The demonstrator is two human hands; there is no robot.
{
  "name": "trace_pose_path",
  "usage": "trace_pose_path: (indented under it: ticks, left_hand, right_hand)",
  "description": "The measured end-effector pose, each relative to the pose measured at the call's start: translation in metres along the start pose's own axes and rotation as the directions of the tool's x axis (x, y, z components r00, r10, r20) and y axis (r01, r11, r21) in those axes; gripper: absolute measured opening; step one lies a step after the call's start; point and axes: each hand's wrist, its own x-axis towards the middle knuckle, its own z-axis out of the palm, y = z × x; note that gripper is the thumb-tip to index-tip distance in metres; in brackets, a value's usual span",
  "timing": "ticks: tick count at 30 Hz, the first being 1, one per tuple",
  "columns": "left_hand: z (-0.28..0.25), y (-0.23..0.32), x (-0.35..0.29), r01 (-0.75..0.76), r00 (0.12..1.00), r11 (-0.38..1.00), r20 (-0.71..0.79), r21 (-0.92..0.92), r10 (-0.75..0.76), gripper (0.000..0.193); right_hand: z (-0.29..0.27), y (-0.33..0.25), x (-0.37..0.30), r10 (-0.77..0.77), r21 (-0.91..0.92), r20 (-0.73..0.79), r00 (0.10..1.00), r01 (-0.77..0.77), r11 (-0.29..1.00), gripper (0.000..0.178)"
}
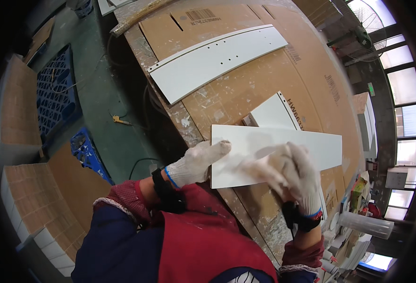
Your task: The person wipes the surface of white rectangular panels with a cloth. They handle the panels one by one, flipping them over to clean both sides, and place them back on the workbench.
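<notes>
A flat white board (326, 151) lies in front of me, across another white piece (271, 113) with holes along one edge. My left hand (198, 160), in a white knitted glove, is closed on the board's left end, its thumb lying on top. Over the middle of the board is my gloved right hand (293, 174), its fingers curled and partly smeared by motion. Whatever it may hold cannot be made out. Farther off rests a curved white panel (217, 61) with several small holes and a groove along its far edge.
Cardboard sheets (245, 99) cover the paint-spotted workbench (184, 120). To the left are a blue plastic pallet (57, 89) and stacked panels (33, 207) on the green floor. A fan (358, 45) stands at the far right; a clear cylinder (366, 225) lies near right.
</notes>
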Motion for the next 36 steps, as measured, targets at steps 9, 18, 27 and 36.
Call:
trace_pose_path:
  ticks: [9, 18, 27, 36]
  left_hand:
    - [-0.049, -0.017, 0.01, 0.015, 0.978, 0.994, 0.209, -0.108, 0.008, 0.045]
    - [-0.002, 0.004, -0.004, -0.155, 0.984, 0.979, -0.07, 0.134, 0.165, 0.052]
    - [0.005, 0.052, -0.026, -0.242, 0.686, -0.768, 0.664, 0.593, 0.297, 0.057]
    - [0.022, 0.042, 0.02, -0.533, 0.521, -0.806, 0.85, 0.258, -0.073, 0.035]
  right_hand:
    - [0.047, -0.026, 0.039, -0.268, -0.237, 0.372, 0.889, 0.37, 0.899, 0.024]
    - [-0.042, 0.024, -0.016, 0.283, 0.193, -0.119, 0.952, -0.257, 0.947, 0.038]
    - [-0.06, 0.098, -0.128, 0.497, 0.377, -0.385, 0.778, -0.359, 0.854, 0.044]
    - [-0.033, 0.134, -0.153, 0.611, 0.492, -0.41, 0.677, -0.4, 0.773, 0.032]
